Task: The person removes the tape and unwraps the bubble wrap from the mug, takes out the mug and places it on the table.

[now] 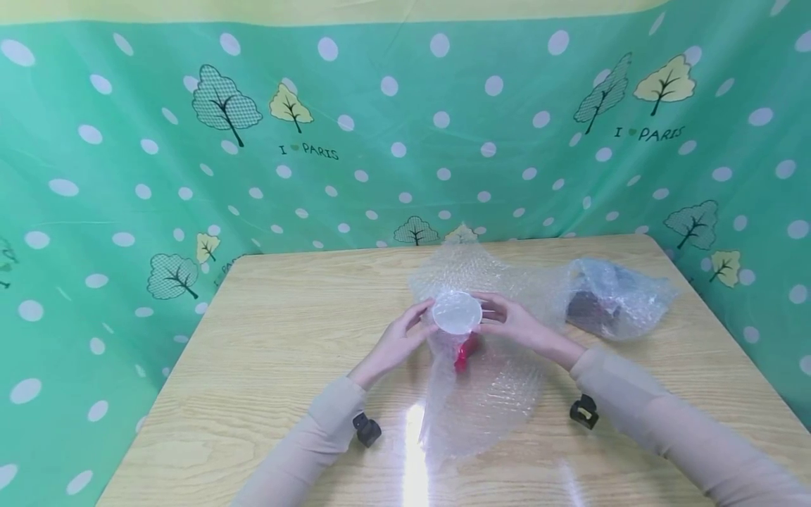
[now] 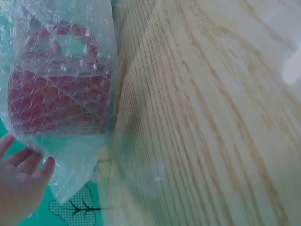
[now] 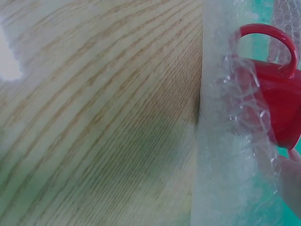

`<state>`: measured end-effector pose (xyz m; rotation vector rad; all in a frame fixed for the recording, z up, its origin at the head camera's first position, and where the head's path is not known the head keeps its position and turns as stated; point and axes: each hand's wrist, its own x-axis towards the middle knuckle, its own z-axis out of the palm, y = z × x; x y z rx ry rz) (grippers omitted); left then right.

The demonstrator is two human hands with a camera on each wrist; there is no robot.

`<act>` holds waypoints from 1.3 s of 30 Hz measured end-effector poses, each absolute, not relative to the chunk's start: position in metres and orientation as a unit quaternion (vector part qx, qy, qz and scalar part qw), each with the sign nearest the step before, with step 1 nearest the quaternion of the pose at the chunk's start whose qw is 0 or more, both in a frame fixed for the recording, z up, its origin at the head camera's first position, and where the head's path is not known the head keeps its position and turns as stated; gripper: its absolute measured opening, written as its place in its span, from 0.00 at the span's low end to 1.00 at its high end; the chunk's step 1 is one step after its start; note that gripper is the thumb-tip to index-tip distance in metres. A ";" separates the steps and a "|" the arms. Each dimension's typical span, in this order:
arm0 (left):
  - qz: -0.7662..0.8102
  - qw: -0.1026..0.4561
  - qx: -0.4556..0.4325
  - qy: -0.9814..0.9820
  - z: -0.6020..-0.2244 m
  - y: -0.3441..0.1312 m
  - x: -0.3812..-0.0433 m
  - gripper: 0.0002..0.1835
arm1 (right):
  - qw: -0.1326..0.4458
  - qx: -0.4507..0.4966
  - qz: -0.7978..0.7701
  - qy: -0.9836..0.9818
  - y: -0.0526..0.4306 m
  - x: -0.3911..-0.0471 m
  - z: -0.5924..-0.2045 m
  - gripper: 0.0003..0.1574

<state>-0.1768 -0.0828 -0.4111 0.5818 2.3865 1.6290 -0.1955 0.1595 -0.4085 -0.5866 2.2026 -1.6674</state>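
A red mug point(image 3: 284, 101) with a looped handle is between my two hands, over a sheet of bubble wrap point(image 1: 491, 405). Its pale round end point(image 1: 457, 313) faces up in the head view, the handle toward me. My left hand point(image 1: 405, 334) holds it from the left, thumb and fingers at its edge. From the other side my right hand point(image 1: 507, 320) grips it with fingers and thumb spread around the rim. Wrap covers the mug in the left wrist view; in the right wrist view part of its red side shows bare.
Another bubble-wrapped bundle point(image 1: 621, 299), with something dark inside, lies to the right on the wooden table point(image 1: 304, 317). A green dotted cloth point(image 1: 380, 127) hangs behind the table. Black camera mounts point(image 1: 584, 411) hang beneath both wrists.
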 end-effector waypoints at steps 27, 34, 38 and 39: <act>0.428 0.085 0.204 0.876 -0.418 -0.060 -0.167 0.63 | 0.141 -0.212 -0.572 0.780 0.160 -0.197 -0.411 0.40; 0.427 0.083 0.207 0.877 -0.417 -0.065 -0.165 0.56 | 0.135 -0.221 -0.581 0.772 0.160 -0.197 -0.412 0.39; 0.425 0.081 0.205 0.878 -0.417 -0.069 -0.163 0.52 | 0.144 -0.217 -0.583 0.770 0.160 -0.197 -0.411 0.40; 0.426 0.079 0.204 0.878 -0.416 -0.070 -0.162 0.51 | 0.146 -0.216 -0.583 0.769 0.159 -0.197 -0.411 0.41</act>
